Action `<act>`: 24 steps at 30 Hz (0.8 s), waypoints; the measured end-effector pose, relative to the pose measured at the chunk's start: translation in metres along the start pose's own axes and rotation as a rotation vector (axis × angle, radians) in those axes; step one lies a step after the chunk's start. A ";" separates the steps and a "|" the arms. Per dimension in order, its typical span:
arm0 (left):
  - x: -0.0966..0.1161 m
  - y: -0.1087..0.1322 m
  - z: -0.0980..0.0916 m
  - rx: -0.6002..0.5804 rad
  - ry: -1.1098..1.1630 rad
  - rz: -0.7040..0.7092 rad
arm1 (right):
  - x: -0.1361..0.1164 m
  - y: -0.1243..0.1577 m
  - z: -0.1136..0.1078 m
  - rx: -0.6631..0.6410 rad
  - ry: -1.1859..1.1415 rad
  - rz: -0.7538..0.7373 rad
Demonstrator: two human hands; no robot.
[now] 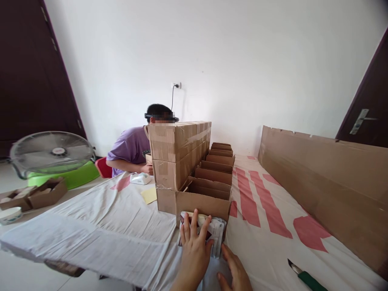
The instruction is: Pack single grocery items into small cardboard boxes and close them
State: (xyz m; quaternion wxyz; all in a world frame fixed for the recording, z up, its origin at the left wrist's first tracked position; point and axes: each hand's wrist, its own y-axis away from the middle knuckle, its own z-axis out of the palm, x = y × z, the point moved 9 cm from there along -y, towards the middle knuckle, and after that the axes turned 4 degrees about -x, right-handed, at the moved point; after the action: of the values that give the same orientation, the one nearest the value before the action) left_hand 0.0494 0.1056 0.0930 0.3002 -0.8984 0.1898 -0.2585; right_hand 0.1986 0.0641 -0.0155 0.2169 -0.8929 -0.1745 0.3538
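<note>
My left hand (194,250) lies flat with spread fingers on a flat packet (218,231) with a printed, glossy wrapper. The packet leans against the front of a cardboard box (206,205) with its top open. My right hand (235,271) is at the packet's lower right edge, thumb and fingers apart. I cannot tell whether it touches the packet. Behind the front box, a row of open cardboard compartments (214,176) runs away from me. Left of it rises a stacked wall of taped cardboard boxes (165,173).
A green-handled cutter (306,277) lies at the right. A cardboard panel (321,169) stands along the table's right side. Across the boxes sits a person in a purple shirt (130,147), near a white device (140,178) and yellow paper (149,195). A floor fan (57,151) stands left.
</note>
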 end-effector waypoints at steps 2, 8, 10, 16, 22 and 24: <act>0.000 -0.002 0.002 -0.005 -0.005 0.000 | -0.001 0.001 -0.001 0.001 0.005 -0.009; -0.002 -0.006 0.006 0.001 -0.048 0.002 | -0.001 0.000 0.000 -0.018 0.046 0.007; -0.002 -0.008 0.007 0.003 -0.056 0.002 | -0.003 0.000 -0.001 -0.004 0.050 0.006; -0.003 -0.012 0.009 0.011 -0.057 -0.007 | -0.005 0.000 -0.002 -0.018 0.048 0.011; -0.007 -0.018 0.016 0.046 -0.053 -0.004 | -0.013 -0.001 -0.008 0.022 0.053 -0.052; -0.009 -0.021 0.020 0.057 -0.060 0.004 | -0.019 -0.002 -0.011 0.048 0.044 -0.090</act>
State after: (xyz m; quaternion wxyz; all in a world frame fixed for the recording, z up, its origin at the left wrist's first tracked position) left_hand 0.0577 0.1346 0.0898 0.3317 -0.8965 0.1752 -0.2358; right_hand 0.1931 0.0539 0.0038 0.2579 -0.8863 -0.2011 0.3279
